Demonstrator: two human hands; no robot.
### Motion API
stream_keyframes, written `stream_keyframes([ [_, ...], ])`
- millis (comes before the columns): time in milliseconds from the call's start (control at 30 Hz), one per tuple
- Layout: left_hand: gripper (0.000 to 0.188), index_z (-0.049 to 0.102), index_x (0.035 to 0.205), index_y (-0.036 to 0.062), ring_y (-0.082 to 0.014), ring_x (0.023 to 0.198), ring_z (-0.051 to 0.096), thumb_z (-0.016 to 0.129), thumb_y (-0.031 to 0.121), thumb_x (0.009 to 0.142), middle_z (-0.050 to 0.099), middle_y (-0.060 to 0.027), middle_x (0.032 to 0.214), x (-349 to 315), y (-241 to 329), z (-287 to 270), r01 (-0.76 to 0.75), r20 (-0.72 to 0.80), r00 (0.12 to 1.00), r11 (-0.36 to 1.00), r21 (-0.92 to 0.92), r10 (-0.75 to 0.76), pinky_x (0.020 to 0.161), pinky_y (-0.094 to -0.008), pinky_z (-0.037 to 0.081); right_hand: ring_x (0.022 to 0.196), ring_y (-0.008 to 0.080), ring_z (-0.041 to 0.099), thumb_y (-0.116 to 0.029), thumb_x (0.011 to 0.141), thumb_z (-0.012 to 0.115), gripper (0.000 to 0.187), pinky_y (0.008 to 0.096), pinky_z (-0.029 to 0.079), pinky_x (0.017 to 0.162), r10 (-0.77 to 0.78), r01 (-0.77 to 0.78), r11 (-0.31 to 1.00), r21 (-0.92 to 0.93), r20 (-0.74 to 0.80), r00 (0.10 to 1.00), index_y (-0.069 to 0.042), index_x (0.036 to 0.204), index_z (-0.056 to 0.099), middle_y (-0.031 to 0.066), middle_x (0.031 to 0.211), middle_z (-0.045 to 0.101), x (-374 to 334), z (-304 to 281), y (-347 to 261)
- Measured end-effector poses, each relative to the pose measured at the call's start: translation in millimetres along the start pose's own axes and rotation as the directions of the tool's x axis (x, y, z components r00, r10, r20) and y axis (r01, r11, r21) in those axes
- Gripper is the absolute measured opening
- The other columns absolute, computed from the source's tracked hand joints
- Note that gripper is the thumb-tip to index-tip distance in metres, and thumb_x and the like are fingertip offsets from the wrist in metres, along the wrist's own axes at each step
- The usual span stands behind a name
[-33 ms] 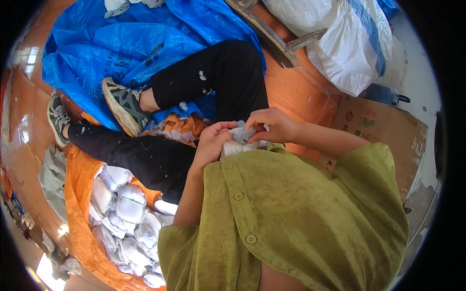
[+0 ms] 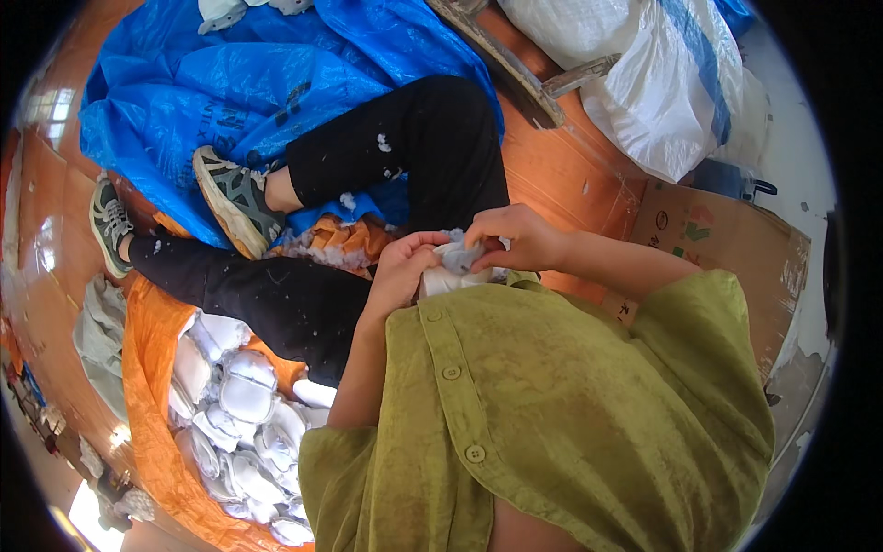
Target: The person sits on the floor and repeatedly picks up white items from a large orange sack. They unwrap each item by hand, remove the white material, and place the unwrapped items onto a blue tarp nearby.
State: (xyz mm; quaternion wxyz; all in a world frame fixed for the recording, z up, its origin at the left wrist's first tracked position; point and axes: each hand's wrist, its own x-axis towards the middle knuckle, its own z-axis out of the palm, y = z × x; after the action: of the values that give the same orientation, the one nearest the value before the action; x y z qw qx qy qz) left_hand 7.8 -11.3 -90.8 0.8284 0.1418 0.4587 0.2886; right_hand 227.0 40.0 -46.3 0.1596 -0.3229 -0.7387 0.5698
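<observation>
In front of my lap both hands meet at a small grey-and-white fabric piece (image 2: 457, 257), which looks like a soft toy part. My left hand (image 2: 405, 271) is closed on its left side. From the right, my right hand (image 2: 517, 235) pinches its upper edge between thumb and fingers. White cloth (image 2: 451, 281) shows just below, against my green shirt; how it joins the grey part is hidden. Tufts of white stuffing (image 2: 326, 254) lie on an orange bag between my legs, and bits of fluff cling to my black trousers.
At my left, an orange sack (image 2: 152, 368) holds several white, rounded fabric pieces (image 2: 248, 386). A large blue woven sheet (image 2: 230, 83) spreads under my feet. Ahead on the right are a wooden stool (image 2: 515, 78) and a white sack (image 2: 644, 101); a cardboard box (image 2: 727, 248) stands by my right arm.
</observation>
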Motion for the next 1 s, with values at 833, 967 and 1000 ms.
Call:
stream_keyframes([
  [833, 0.035, 0.053, 0.103, 0.0055, -0.0201, 0.088, 0.062, 0.062, 0.006, 0.069, 0.063, -0.0069, 0.086, -18, 23, 21, -0.204, -0.018, 0.95, 0.664, 0.72, 0.311, 0.079, -0.0308, 0.048, 0.06, 0.0333, 0.057, -0.022, 0.078, 0.059, 0.023, 0.0435, 0.042, 0.052, 0.067, 0.011, 0.947, -0.321, 0.233, 0.97, -0.007, 0.061, 0.056, 0.0122, 0.061, 0.056, 28, 9, -21],
  [967, 0.026, 0.059, 0.095, 0.0045, -0.0266, 0.083, 0.063, 0.065, 0.009, 0.07, 0.063, -0.0112, 0.084, -25, 30, 25, -0.145, -0.021, 0.903, 0.352, 0.924, 0.428, 0.076, -0.0348, 0.049, 0.066, 0.0322, 0.059, -0.023, 0.078, 0.06, 0.015, 0.044, 0.044, 0.054, 0.011, 0.101, 0.904, -0.415, 0.257, 0.966, -0.01, 0.072, 0.059, 0.0102, 0.068, 0.06, 26, 8, -24],
  [1000, 0.024, 0.061, 0.093, 0.0043, -0.028, 0.082, 0.063, 0.065, 0.009, 0.07, 0.064, -0.0126, 0.085, -28, 27, 27, -0.155, 0.002, 0.894, 0.305, 0.94, 0.448, 0.075, -0.0358, 0.049, 0.066, 0.0318, 0.059, -0.023, 0.078, 0.06, 0.014, 0.0433, 0.044, 0.054, -0.012, 0.128, 0.899, -0.419, 0.269, 0.963, -0.01, 0.073, 0.057, 0.0094, 0.069, 0.059, 23, 9, -27],
])
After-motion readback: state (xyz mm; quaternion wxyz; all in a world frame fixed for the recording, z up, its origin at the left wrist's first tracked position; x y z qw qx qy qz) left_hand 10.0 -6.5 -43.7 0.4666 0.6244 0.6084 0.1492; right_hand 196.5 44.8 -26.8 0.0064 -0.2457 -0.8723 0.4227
